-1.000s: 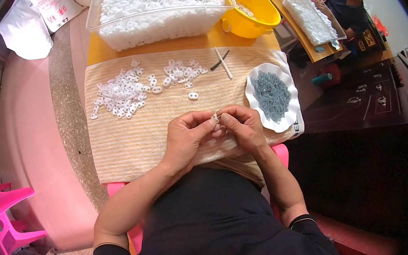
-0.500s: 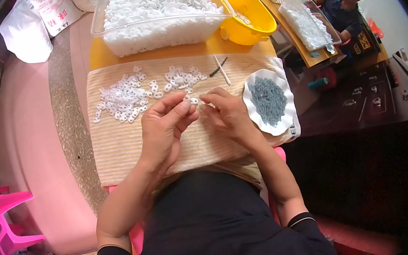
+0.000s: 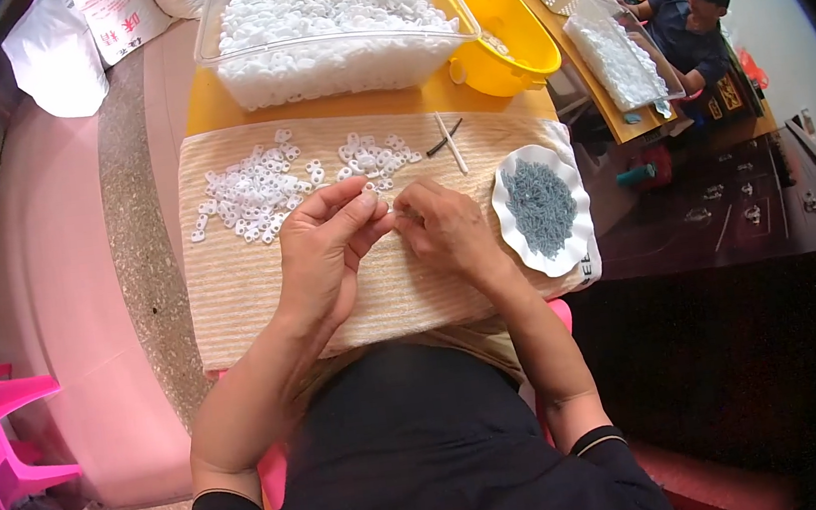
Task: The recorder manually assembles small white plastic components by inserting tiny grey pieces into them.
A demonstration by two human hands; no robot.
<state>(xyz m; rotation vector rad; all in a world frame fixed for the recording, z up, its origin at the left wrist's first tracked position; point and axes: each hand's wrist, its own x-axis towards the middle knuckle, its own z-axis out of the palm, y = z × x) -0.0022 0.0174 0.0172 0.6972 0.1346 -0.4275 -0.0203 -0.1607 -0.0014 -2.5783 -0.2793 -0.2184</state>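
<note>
Over the striped cloth, my left hand pinches a small white plastic piece with holes between thumb and forefinger. Close beside it, my right hand has its fingers curled and pressed together; what they hold, if anything, is hidden. Beyond my left hand lies a heap of white two-holed pieces, with a smaller heap to its right. A white scalloped plate full of small thin grey pieces sits right of my right hand.
A white stick crosses a black one on the cloth. At the table's far side stand a clear bin heaped with white pieces and a yellow basin. Another person works at the far right. A pink stool stands left.
My right hand has moved slightly left and down, its fingers now more curled in and nearer my left fingertips. The left hand keeps its pinch. The view has shifted a little.
</note>
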